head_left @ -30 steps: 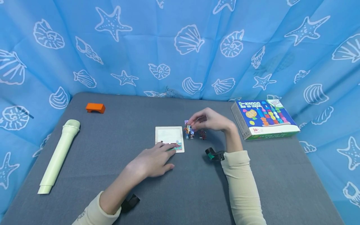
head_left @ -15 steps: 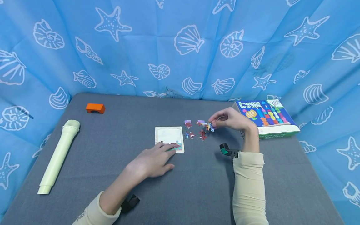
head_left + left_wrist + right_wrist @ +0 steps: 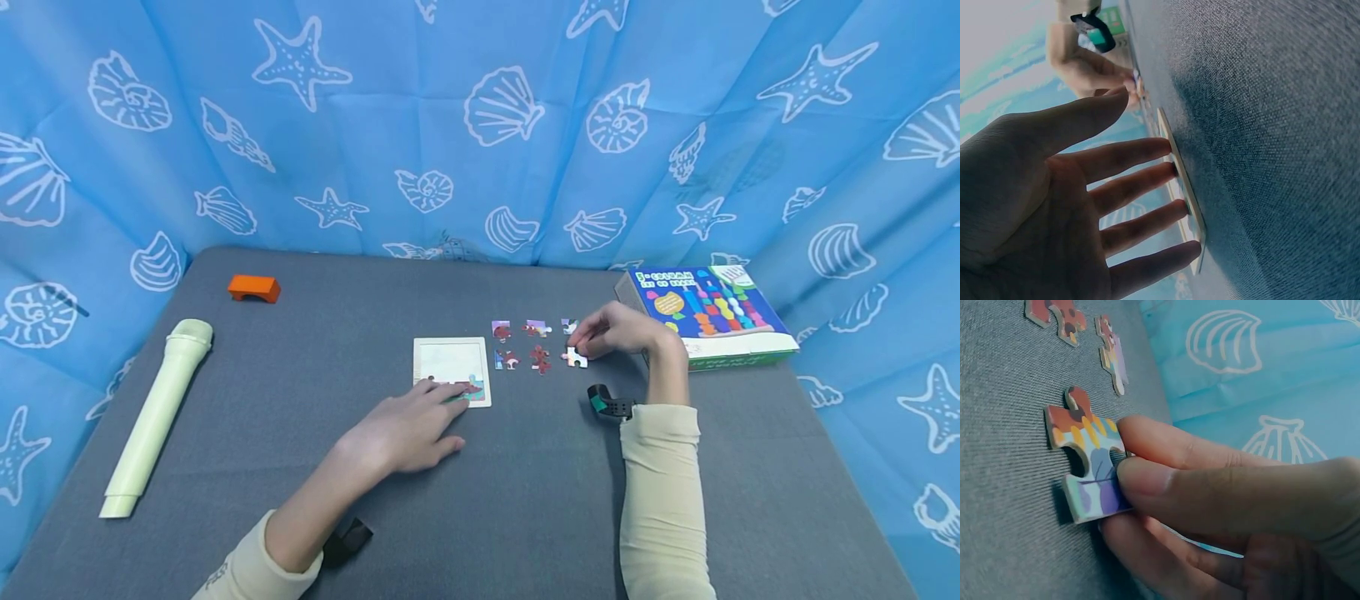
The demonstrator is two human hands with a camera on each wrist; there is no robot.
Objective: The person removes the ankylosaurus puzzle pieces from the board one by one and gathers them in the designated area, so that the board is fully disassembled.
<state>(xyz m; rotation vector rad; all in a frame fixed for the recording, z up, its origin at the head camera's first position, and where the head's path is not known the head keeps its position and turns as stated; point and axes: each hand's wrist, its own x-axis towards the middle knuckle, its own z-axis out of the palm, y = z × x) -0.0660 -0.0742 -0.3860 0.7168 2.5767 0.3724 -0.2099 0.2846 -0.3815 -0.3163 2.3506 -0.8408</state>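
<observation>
My right hand (image 3: 618, 329) pinches a jigsaw piece (image 3: 1088, 456) between thumb and fingers. Red, yellow and purple print shows on the piece, which sits tilted at the table surface in the right wrist view. Beside it, several loose jigsaw pieces (image 3: 540, 360) lie in two rows. The straight fingers of my left hand (image 3: 408, 425) rest on the lower edge of a square puzzle tray (image 3: 450, 341). Some printed pieces (image 3: 474, 388) fill the tray's bottom strip, partly hidden under those fingers; its upper part is pale. The left wrist view shows the fingertips touching the tray's rim.
A blue toy box (image 3: 712, 312) stands right of my right hand. At the far left lie a pale green toy microphone (image 3: 159, 417) and an orange arch block (image 3: 254, 288). A blue shell-print curtain (image 3: 450, 125) borders the grey table (image 3: 315, 317).
My right hand has carried the jigsaw piece rightward from beside the tray, past the other loose pieces, then lowered it at the row's right end. The left hand has stayed put.
</observation>
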